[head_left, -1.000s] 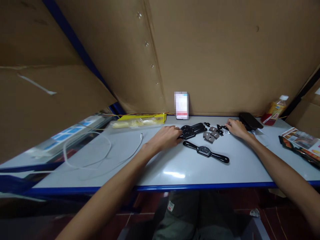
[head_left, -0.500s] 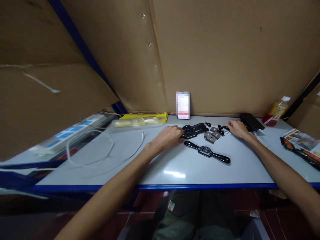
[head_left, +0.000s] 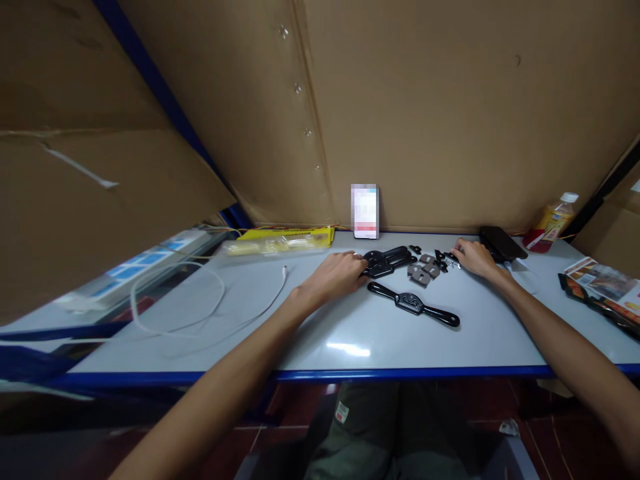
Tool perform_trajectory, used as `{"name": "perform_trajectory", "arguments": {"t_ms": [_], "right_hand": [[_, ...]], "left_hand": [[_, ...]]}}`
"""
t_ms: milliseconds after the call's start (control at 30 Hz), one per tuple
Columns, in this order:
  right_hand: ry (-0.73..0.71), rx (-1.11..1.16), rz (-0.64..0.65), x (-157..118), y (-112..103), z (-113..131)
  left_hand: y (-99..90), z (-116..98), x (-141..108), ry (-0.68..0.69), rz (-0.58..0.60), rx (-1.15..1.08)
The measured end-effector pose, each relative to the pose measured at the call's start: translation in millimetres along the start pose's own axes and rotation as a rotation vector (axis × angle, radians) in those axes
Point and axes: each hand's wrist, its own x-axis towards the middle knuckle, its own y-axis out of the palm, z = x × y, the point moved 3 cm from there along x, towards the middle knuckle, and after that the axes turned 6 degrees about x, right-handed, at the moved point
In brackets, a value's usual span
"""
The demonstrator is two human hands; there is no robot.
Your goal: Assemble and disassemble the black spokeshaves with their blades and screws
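My left hand (head_left: 343,273) is curled over the left ends of a stack of black spokeshave bodies (head_left: 385,261), hiding their left handles. Just in front of the stack lies a single black spokeshave body (head_left: 411,302), flat and slanted, with neither hand on it. Grey-brown slotted blades (head_left: 423,273) form a loose pile right of the stack. Small black cap plates (head_left: 440,259) and bright screws (head_left: 453,260) lie beside the blades. My right hand (head_left: 473,257) rests at these small parts, fingers bent together; what sits between its fingertips is too small to name.
A phone (head_left: 365,212) leans on the cardboard wall. Behind my right hand lies a dark case (head_left: 503,243), with a drink bottle (head_left: 553,223) and printed packet (head_left: 607,287) farther right. Leftward are a plastic-wrapped yellow item (head_left: 280,243), white cable (head_left: 220,293) and power strip (head_left: 145,267).
The whole view has shifted very slightly. Both hands keep their places, and the spokeshave bodies, blades and small parts lie as before.
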Motion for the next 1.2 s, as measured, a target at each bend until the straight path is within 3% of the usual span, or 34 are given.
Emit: {"name": "perform_trajectory", "arguments": {"t_ms": [1200], "right_hand": [[-0.001, 0.006, -0.007, -0.3, 0.0, -0.1]], "left_hand": [[0.9, 0.0, 0.1, 0.004, 0.012, 0.055]]}}
